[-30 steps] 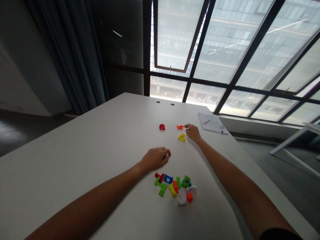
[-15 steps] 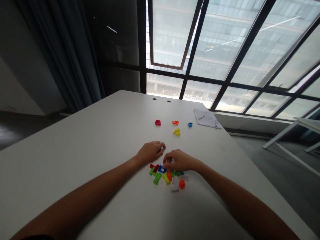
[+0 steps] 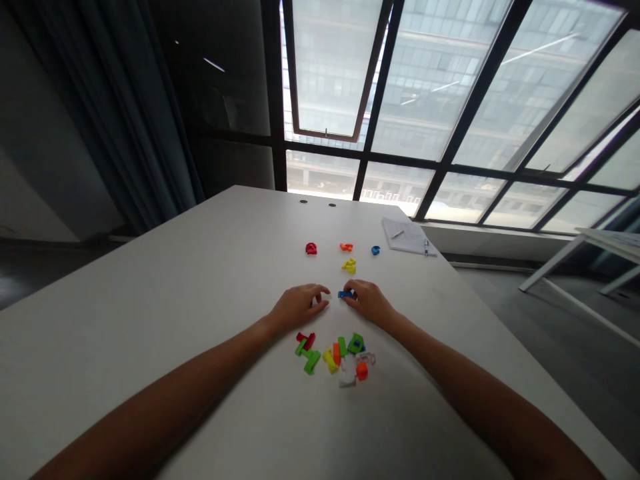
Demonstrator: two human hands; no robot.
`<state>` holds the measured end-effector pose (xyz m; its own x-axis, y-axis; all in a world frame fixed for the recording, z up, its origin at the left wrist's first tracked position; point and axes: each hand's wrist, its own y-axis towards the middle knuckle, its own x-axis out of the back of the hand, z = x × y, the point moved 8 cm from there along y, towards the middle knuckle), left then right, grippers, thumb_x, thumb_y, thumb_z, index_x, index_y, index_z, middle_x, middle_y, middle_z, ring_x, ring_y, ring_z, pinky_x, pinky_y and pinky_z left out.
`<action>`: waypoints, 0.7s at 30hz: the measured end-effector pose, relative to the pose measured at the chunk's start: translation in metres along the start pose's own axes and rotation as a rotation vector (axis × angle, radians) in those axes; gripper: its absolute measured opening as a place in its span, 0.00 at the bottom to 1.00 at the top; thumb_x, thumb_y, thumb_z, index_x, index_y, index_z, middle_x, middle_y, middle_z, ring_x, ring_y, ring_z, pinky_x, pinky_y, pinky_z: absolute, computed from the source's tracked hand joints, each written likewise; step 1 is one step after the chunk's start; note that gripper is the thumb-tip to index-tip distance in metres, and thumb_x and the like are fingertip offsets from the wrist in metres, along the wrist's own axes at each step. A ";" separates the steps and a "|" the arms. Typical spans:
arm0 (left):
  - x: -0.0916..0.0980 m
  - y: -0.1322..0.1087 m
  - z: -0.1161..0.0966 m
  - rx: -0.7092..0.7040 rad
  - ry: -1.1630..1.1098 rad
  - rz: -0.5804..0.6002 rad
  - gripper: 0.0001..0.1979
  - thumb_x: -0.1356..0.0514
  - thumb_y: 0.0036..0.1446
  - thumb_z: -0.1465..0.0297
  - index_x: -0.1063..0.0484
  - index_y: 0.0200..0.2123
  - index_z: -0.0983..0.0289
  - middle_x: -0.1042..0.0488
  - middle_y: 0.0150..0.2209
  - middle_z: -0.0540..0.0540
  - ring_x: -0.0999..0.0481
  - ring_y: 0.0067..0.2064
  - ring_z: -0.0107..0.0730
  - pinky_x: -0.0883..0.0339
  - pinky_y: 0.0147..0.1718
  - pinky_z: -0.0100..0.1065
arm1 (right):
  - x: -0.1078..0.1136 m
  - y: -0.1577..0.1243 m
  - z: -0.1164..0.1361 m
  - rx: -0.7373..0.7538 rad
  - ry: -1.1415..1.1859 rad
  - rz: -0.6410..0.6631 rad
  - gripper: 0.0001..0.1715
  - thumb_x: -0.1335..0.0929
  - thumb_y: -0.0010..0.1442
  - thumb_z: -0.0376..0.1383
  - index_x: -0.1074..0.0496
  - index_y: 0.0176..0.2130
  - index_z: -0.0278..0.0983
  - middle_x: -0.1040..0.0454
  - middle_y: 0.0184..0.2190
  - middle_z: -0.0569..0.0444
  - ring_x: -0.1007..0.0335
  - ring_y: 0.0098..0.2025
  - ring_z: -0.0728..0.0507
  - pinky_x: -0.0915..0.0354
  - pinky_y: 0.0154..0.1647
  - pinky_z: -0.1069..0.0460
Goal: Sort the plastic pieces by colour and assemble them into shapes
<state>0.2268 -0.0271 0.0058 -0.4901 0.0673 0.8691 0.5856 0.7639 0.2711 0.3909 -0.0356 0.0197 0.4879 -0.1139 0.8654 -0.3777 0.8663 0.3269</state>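
Note:
My left hand (image 3: pixel 300 304) rests above the white table (image 3: pixel 210 267), thumb and fingers curved and apart, with only a pale gap visible between them. Facing it, my right hand (image 3: pixel 369 303) pinches a small blue plastic toy piece (image 3: pixel 344 294), which points toward the left fingertips without touching them. Nearer to me lies a loose pile of toy pieces: a red piece (image 3: pixel 309 341), green pieces (image 3: pixel 312 361), a yellow piece (image 3: pixel 330 361), an orange piece (image 3: pixel 337 353), a white piece (image 3: pixel 347 375) and a clear piece (image 3: pixel 367 358).
Beyond my hands sit a red piece (image 3: pixel 311 249), an orange piece (image 3: pixel 346 247), a yellow piece (image 3: pixel 349 266) and a blue piece (image 3: pixel 375 251). Paper sheets (image 3: pixel 410 235) with pens lie by the table's right edge. Windows (image 3: pixel 410 87) rise behind.
My right hand has lifted from the pile and moved forward with the blue piece in its fingers. My left hand's thumb and fingers now show further apart. The view has shifted slightly.

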 end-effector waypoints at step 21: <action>-0.009 -0.001 -0.008 -0.059 0.040 0.037 0.18 0.42 0.67 0.61 0.29 0.58 0.55 0.21 0.44 0.51 0.22 0.41 0.33 0.32 0.40 0.32 | -0.003 -0.025 -0.009 0.130 0.056 -0.185 0.11 0.30 0.63 0.30 0.27 0.46 0.38 0.24 0.40 0.49 0.28 0.43 0.40 0.34 0.50 0.45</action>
<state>0.2360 -0.0339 0.0013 -0.4416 0.0680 0.8947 0.6408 0.7218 0.2614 0.4054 -0.0528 0.0052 0.6000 -0.2347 0.7648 -0.3738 0.7629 0.5274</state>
